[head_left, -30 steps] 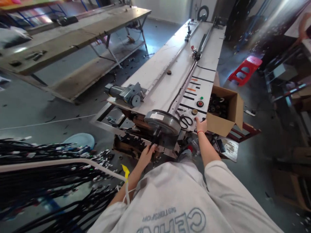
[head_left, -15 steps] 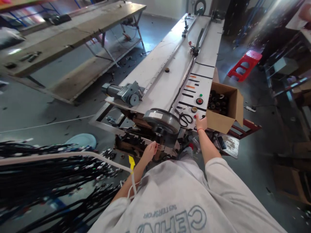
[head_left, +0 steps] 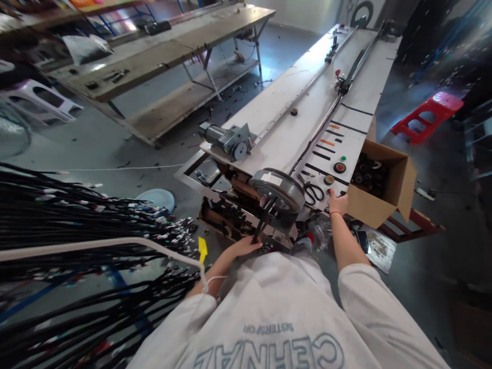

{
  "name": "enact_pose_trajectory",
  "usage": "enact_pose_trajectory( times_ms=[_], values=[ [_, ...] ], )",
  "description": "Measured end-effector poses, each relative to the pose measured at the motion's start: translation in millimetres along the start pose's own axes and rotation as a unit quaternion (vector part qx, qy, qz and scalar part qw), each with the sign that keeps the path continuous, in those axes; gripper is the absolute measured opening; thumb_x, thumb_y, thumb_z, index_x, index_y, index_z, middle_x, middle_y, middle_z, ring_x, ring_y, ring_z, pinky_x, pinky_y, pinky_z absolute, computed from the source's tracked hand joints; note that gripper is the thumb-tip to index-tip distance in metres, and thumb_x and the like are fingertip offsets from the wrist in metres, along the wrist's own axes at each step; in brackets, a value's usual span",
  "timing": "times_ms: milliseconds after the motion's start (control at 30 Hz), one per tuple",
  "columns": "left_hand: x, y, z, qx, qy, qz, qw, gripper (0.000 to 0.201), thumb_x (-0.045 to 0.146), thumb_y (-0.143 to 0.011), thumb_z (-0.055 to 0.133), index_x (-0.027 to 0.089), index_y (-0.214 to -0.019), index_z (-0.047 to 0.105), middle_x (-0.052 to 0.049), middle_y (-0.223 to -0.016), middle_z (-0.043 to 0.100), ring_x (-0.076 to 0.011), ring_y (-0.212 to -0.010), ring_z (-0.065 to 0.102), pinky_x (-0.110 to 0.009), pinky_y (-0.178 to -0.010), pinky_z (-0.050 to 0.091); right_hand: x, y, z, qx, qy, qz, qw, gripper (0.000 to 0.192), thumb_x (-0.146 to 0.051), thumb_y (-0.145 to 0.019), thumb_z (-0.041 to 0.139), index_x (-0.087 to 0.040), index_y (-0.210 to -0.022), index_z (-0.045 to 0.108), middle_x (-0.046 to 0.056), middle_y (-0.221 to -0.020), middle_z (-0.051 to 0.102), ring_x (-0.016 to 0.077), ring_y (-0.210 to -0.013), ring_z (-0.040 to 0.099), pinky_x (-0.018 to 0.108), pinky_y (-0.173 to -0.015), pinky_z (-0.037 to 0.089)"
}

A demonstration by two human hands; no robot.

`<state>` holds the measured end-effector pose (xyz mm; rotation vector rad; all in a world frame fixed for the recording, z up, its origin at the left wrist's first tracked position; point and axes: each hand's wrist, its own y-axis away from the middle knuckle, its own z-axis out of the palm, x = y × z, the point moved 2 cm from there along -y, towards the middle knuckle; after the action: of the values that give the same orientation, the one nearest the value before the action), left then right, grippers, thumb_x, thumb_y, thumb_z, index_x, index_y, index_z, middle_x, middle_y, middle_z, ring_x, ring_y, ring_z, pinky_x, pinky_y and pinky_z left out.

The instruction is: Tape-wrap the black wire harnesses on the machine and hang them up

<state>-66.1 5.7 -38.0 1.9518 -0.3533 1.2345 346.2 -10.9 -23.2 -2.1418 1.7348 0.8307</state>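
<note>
My left hand (head_left: 248, 247) is low in front of the bench, closed on black cable strands (head_left: 263, 221). They run up from my fingers to the front of a round grey wheel (head_left: 277, 188) with a white label. At the bench's near right corner is my right hand (head_left: 339, 204), its thumb at a red button (head_left: 329, 191). The other fingers are curled, and whatever they grip is hidden. Close by lie black-handled scissors (head_left: 314, 193), a tan tape roll (head_left: 329, 180) and a black roll with a red centre (head_left: 340, 167).
A long white bench (head_left: 277, 113) carries rails and a motor (head_left: 221, 137). On its right stands a cardboard box (head_left: 369, 205) of dark rolls. Black cables (head_left: 77, 205) hang at left. A red stool (head_left: 426, 117) and a phone (head_left: 363, 242) are to the right.
My left hand has moved lower and now holds black strands hanging from the wheel; none showed in it before. My right thumb stays at the red button. The view has turned left.
</note>
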Motion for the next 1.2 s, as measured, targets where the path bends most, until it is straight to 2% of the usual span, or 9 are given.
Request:
enact_pose_trajectory(
  times_ms=[133, 267, 400, 567, 700, 767, 867, 1067, 1200],
  values=[
    [-8, 21, -4.2, 0.066, -0.047, 0.010, 0.997, 0.047, 0.063, -0.075, 0.057, 0.016, -0.076, 0.061, -0.003, -0.072, 0.064, -0.0186, -0.070, 0.056, -0.029, -0.067, 0.045, 2, -3, 1, 0.001, -0.014, -0.004, 1.000, 0.069, -0.065, -0.081, 0.060, -0.011, -0.124, 0.052, 0.024, -0.124, 0.060, 0.0377, -0.115, 0.057, 0.048, -0.096, 0.044],
    [7, 28, -2.8, 0.108, -0.026, 0.031, 0.993, 0.045, 0.061, -0.080, 0.051, 0.017, -0.079, 0.058, -0.002, -0.072, 0.061, -0.0167, -0.070, 0.055, -0.027, -0.067, 0.044, 3, -4, 2, 0.000, -0.007, -0.006, 1.000, 0.070, -0.065, -0.082, 0.059, -0.009, -0.125, 0.051, 0.024, -0.125, 0.059, 0.0369, -0.115, 0.057, 0.048, -0.096, 0.044],
    [25, 16, 1.8, 0.122, -0.023, 0.043, 0.991, 0.040, 0.056, -0.081, 0.052, 0.016, -0.080, 0.059, 0.000, -0.067, 0.059, -0.0157, -0.066, 0.054, -0.027, -0.065, 0.044, 1, -3, 1, 0.004, -0.010, -0.012, 1.000, 0.071, -0.064, -0.082, 0.060, -0.009, -0.125, 0.052, 0.025, -0.125, 0.059, 0.0368, -0.116, 0.057, 0.048, -0.096, 0.044],
    [46, -8, 4.4, 0.135, -0.024, 0.047, 0.989, 0.032, 0.048, -0.083, 0.052, 0.018, -0.079, 0.059, -0.002, -0.070, 0.065, -0.0179, -0.070, 0.060, -0.028, -0.069, 0.047, 1, -1, -1, 0.012, -0.015, -0.013, 1.000, 0.066, -0.062, -0.082, 0.061, -0.011, -0.123, 0.053, 0.023, -0.124, 0.060, 0.0357, -0.114, 0.058, 0.046, -0.095, 0.045],
    [56, -19, 2.5, 0.175, -0.051, 0.066, 0.981, 0.025, 0.043, -0.084, 0.052, 0.019, -0.078, 0.057, -0.003, -0.071, 0.067, -0.0191, -0.070, 0.062, -0.030, -0.071, 0.047, 1, -1, 1, 0.021, -0.009, -0.021, 1.000, 0.068, -0.065, -0.082, 0.059, -0.011, -0.124, 0.052, 0.023, -0.124, 0.060, 0.0355, -0.114, 0.058, 0.046, -0.095, 0.045],
    [54, -21, 1.2, 0.193, -0.099, 0.062, 0.974, 0.024, 0.041, -0.083, 0.054, 0.018, -0.078, 0.059, -0.003, -0.070, 0.067, -0.0192, -0.070, 0.061, -0.030, -0.071, 0.046, 1, -1, 2, 0.024, -0.002, -0.019, 1.000, 0.070, -0.066, -0.082, 0.057, -0.011, -0.124, 0.051, 0.023, -0.124, 0.060, 0.0360, -0.114, 0.058, 0.047, -0.095, 0.045],
    [38, -20, 0.2, 0.200, -0.160, 0.058, 0.965, 0.027, 0.042, -0.085, 0.054, 0.018, -0.078, 0.061, -0.003, -0.071, 0.066, -0.0184, -0.070, 0.060, -0.028, -0.069, 0.044, 1, -2, 3, 0.024, 0.004, -0.014, 1.000, 0.070, -0.067, -0.082, 0.057, -0.011, -0.124, 0.051, 0.023, -0.124, 0.058, 0.0372, -0.114, 0.058, 0.049, -0.095, 0.045],
    [-2, -8, -0.8, 0.157, -0.217, 0.030, 0.963, 0.030, 0.043, -0.087, 0.052, 0.016, -0.088, 0.065, -0.004, -0.074, 0.066, -0.0183, -0.069, 0.060, -0.026, -0.064, 0.041, -1, -2, 2, 0.027, -0.003, -0.018, 0.999, 0.073, -0.068, -0.079, 0.060, -0.010, -0.124, 0.051, 0.024, -0.125, 0.058, 0.0383, -0.114, 0.057, 0.049, -0.096, 0.044],
    [-3, 5, -7.8, 0.153, -0.208, 0.021, 0.966, 0.031, 0.045, -0.086, 0.053, 0.017, -0.087, 0.066, -0.004, -0.075, 0.066, -0.0187, -0.071, 0.061, -0.025, -0.065, 0.042, -1, -1, 1, 0.025, -0.001, -0.013, 1.000, 0.074, -0.067, -0.079, 0.061, -0.010, -0.125, 0.051, 0.025, -0.125, 0.058, 0.0390, -0.115, 0.057, 0.050, -0.096, 0.045]
  ],
)
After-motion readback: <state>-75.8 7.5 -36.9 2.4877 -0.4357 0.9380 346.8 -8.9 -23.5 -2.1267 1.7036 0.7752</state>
